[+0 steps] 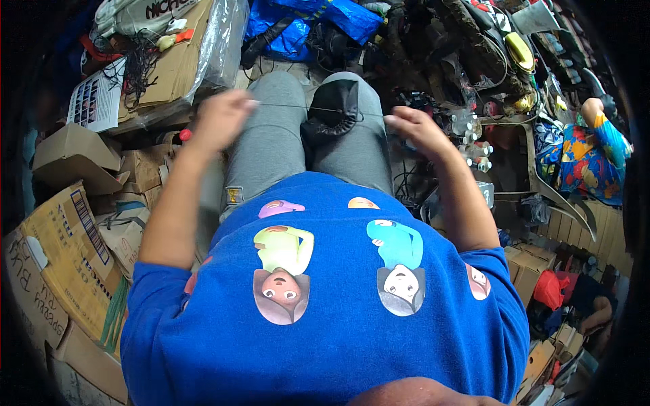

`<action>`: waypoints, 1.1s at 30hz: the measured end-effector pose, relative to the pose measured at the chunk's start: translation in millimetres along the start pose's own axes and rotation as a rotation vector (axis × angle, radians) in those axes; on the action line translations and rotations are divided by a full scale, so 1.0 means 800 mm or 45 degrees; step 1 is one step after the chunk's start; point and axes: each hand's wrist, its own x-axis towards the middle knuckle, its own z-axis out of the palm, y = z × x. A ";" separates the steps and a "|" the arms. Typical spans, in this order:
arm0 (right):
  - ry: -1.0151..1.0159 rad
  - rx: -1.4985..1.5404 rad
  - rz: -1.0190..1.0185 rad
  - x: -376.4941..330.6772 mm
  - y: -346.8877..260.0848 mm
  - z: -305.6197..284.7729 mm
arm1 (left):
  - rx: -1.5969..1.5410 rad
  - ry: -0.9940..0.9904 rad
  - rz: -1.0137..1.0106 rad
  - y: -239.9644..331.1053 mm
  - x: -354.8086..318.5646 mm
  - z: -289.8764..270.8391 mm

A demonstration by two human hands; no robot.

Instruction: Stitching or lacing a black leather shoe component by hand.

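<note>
A small black drawstring pouch (336, 96) lies over my right thigh and the gap between my legs, its gathered mouth toward me. From it a thin dark cord (284, 105) runs out to both sides, pulled nearly straight above my thighs. My left hand (222, 120), somewhat blurred, pinches the cord's left end beside my left knee. At the other end, my right hand (420, 128) has thumb and fingertips closed on the cord, just right of my right knee. Both hands are apart from the pouch itself.
Cardboard boxes (74, 159) crowd the left, with a tangle of black cords (141, 78) on cardboard at upper left. A blue plastic bag (288, 34) lies ahead. Clear plastic bottles (477, 149) stand at right. Another person in a colourful garment (589, 162) is at far right.
</note>
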 end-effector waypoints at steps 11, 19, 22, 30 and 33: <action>0.084 -0.282 -0.237 0.005 -0.022 -0.031 | 0.035 0.285 0.499 0.055 0.030 0.001; 0.035 -0.538 -0.589 0.045 -0.076 -0.001 | 0.130 -0.430 0.419 0.098 0.128 0.070; -0.003 -0.536 -0.664 0.049 -0.071 -0.001 | -0.083 -0.569 0.297 0.096 0.130 0.070; 0.080 -0.278 -0.636 0.038 -0.038 0.023 | -0.351 -0.747 0.205 0.088 0.134 0.068; 0.175 -0.275 -0.608 0.020 -0.037 0.036 | -0.395 -0.904 0.224 0.080 0.137 0.073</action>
